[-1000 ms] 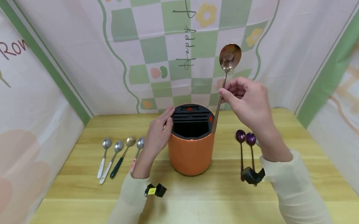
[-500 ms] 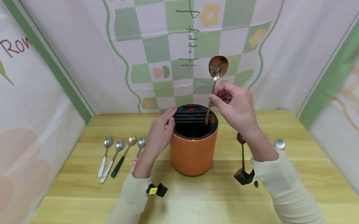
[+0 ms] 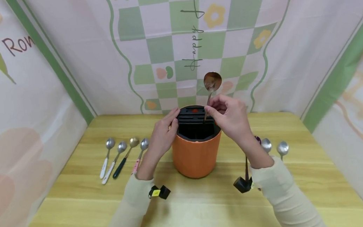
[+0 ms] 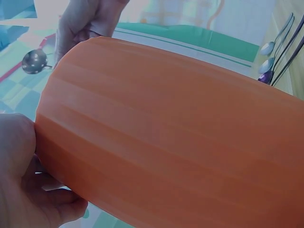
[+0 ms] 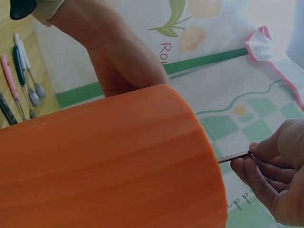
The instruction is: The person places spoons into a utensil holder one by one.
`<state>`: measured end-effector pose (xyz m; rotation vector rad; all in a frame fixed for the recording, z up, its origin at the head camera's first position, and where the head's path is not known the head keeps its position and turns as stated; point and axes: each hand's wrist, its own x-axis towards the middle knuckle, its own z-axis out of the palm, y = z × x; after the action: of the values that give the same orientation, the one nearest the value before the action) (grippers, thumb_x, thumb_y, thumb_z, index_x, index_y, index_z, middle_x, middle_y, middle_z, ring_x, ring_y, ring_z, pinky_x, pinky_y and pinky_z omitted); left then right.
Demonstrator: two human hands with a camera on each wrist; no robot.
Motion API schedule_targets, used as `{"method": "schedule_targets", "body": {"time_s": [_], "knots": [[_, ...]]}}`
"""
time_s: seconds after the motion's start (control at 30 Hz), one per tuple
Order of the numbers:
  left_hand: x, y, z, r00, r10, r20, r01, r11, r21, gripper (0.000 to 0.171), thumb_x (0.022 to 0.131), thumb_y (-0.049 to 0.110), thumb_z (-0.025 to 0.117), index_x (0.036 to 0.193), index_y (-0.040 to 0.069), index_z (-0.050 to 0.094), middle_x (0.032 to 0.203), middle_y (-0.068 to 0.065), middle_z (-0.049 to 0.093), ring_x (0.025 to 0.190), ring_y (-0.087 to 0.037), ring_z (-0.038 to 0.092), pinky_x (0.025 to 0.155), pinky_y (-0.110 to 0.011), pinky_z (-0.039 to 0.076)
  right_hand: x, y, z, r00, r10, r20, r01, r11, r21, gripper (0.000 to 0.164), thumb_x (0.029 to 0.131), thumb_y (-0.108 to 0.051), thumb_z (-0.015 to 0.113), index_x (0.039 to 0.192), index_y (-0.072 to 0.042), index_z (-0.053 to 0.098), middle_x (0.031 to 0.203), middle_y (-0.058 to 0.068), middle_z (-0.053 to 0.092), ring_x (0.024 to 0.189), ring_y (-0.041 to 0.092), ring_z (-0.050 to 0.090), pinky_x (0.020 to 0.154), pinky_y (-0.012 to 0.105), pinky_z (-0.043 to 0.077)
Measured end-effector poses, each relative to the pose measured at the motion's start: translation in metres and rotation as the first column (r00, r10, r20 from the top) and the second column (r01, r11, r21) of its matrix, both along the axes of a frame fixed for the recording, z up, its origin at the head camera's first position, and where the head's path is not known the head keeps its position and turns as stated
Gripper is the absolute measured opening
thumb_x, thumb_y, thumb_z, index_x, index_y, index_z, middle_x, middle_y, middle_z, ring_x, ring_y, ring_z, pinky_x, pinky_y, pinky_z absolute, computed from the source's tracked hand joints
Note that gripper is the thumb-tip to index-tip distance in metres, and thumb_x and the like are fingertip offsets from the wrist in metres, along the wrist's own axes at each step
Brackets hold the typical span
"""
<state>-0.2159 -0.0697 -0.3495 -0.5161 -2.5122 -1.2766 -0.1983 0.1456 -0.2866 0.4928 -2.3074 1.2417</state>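
Note:
In the head view, an orange utensil holder [image 3: 197,158] with a black slotted insert [image 3: 191,118] stands upright on the table. My left hand [image 3: 163,136] rests on its left rim, fingers lying fairly straight along the edge. Above the rim's right side, my right hand [image 3: 232,118] pinches the thin handle of a copper-coloured spoon [image 3: 212,81], bowl upward. The handle's lower end points down into the insert's opening. The left wrist view shows the spoon's bowl [image 4: 34,61] beyond the holder. In the right wrist view, a short length of handle [image 5: 232,156] shows between fingertips and rim.
Left of the holder lie several spoons, among them a white-handled spoon [image 3: 107,157], a dark-green-handled spoon [image 3: 126,157] and a pink-handled spoon [image 3: 140,155]. A silver spoon [image 3: 282,148] and purple spoons [image 4: 266,77] lie at the right, partly behind my right arm. A patterned cloth [image 3: 160,34] hangs behind.
My right hand has moved left and down with the spoon, from beside the holder to over its opening, so the handle now reaches into it. My left hand stays on the rim.

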Motion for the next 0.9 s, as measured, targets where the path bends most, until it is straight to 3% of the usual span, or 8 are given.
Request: {"method": "schedule_targets", "body": {"time_s": [0.43,0.77,0.9], "knots": [[0.000,0.001,0.000,1.000,-0.006,0.002,0.006,1.000,0.006,0.044,0.104,0.022,0.039,0.145,0.010,0.051,0.154,-0.003,0.046,0.143,-0.022,0.042,0.115,-0.041,0.040,0.001,-0.007,-0.016,0.999,0.031,0.042,-0.033,0.998,0.046,0.007,0.087,-0.006,0.075,0.089,0.000,0.070,0.083,0.014,0.074,0.073,0.023,0.072,0.063,0.009,0.051],[0.001,0.002,0.001,1.000,-0.003,0.006,0.003,1.000,-0.003,0.044,0.104,0.021,0.040,0.145,0.009,0.051,0.154,-0.003,0.046,0.142,-0.022,0.044,0.104,-0.043,0.048,0.002,-0.008,-0.023,0.996,0.050,0.073,-0.056,0.996,0.075,0.008,0.087,-0.006,0.074,0.091,-0.001,0.071,0.086,0.014,0.074,0.076,0.023,0.073,0.064,0.010,0.052],[0.000,0.002,0.001,1.000,0.003,0.001,-0.003,1.000,-0.005,0.044,0.104,0.021,0.040,0.144,0.008,0.052,0.154,-0.003,0.047,0.141,-0.023,0.044,0.110,-0.042,0.045,0.002,-0.009,-0.024,0.995,0.059,0.081,-0.065,0.995,0.075,0.007,0.087,-0.005,0.074,0.091,-0.001,0.070,0.086,0.014,0.074,0.076,0.023,0.073,0.065,0.013,0.054]]}}
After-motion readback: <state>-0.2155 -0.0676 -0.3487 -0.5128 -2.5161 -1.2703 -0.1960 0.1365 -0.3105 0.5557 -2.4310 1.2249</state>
